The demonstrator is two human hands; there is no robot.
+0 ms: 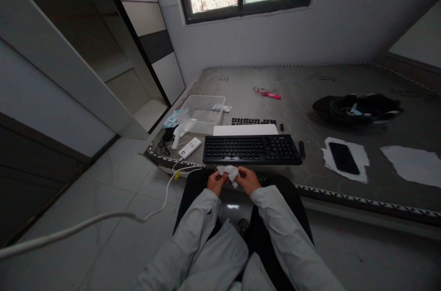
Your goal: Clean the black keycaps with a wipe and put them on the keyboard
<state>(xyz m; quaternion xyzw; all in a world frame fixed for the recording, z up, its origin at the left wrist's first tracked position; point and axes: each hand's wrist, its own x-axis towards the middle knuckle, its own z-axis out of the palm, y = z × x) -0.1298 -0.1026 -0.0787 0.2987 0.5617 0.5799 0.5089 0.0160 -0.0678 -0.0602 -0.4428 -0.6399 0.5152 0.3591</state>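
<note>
A crumpled white tissue [228, 171] is pinched between my two hands, over my lap and just in front of the mattress edge. My left hand [217, 182] grips its left side with closed fingers. On the other side, my right hand [248, 180] holds it between thumb and fingers. Right beyond the hands lies a black keyboard [253, 149], with some key tops gone near its upper part hard to make out. A white board or box [245, 130] sits behind it, and rows of loose black keycaps [253, 121] lie farther back.
To the left are a clear plastic box [203, 114], a white power strip [190, 148] and its cable [165, 197]. On the right, a black phone [343, 158] rests on white paper, near a dark cap [358, 108] and another paper sheet [413, 165]. A red packet [268, 93] lies behind.
</note>
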